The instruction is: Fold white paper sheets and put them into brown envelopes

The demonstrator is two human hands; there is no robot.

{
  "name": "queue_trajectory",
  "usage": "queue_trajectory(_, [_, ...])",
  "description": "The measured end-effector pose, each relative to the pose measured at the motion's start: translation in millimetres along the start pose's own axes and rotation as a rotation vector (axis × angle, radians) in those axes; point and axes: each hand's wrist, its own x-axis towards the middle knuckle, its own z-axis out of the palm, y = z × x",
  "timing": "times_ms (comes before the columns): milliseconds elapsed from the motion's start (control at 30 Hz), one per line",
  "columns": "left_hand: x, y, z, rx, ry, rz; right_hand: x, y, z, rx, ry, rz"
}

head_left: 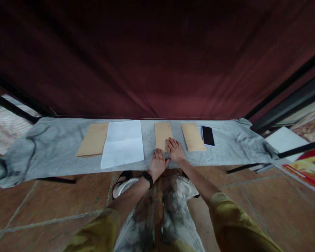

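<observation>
A long table covered with a grey cloth (55, 150) runs across the view. On it lie a brown envelope (93, 140) at the left, a white creased sheet of paper (123, 143), a narrow brown envelope (162, 134) in the middle and another brown envelope (193, 136) to its right. My right hand (175, 149) lies flat on the near end of the middle envelope, fingers stretched out. My left hand (157, 163), with a black band on the wrist, rests flat on the cloth beside it, at the envelope's near left corner.
A black phone (208, 135) lies right of the envelopes. A dark red curtain (157, 63) hangs behind the table. Black metal bars (291, 101) and colourful printed sheets (307, 168) stand at the right. My legs and sandalled foot (122, 182) are over a tiled floor.
</observation>
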Motion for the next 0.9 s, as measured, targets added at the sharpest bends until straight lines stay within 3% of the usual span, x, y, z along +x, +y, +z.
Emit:
queue_trajectory(300, [-11.4,-4.6,2.3,-0.011,0.095,-0.022,-7.0,4.6,2.2,0.044,0.112,0.136])
queue_trajectory(433, [-10.0,-9.0,-2.5,-0.002,0.108,-0.006,-9.2,8.0,6.1,0.059,0.149,0.132])
queue_trajectory(600, [-6.1,-16.6,-7.3,-0.031,0.105,0.038,-8.6,6.7,5.5,0.074,0.183,0.032])
queue_trajectory(767, [-6.6,-18.5,-1.3,-0.021,0.128,0.027,6.5,-5.7,7.0,0.106,0.087,-0.190])
queue_trajectory(900, [-7.1,-17.9,2.8,-0.006,0.138,0.014,26.7,-3.0,13.4,0.095,0.043,-0.188])
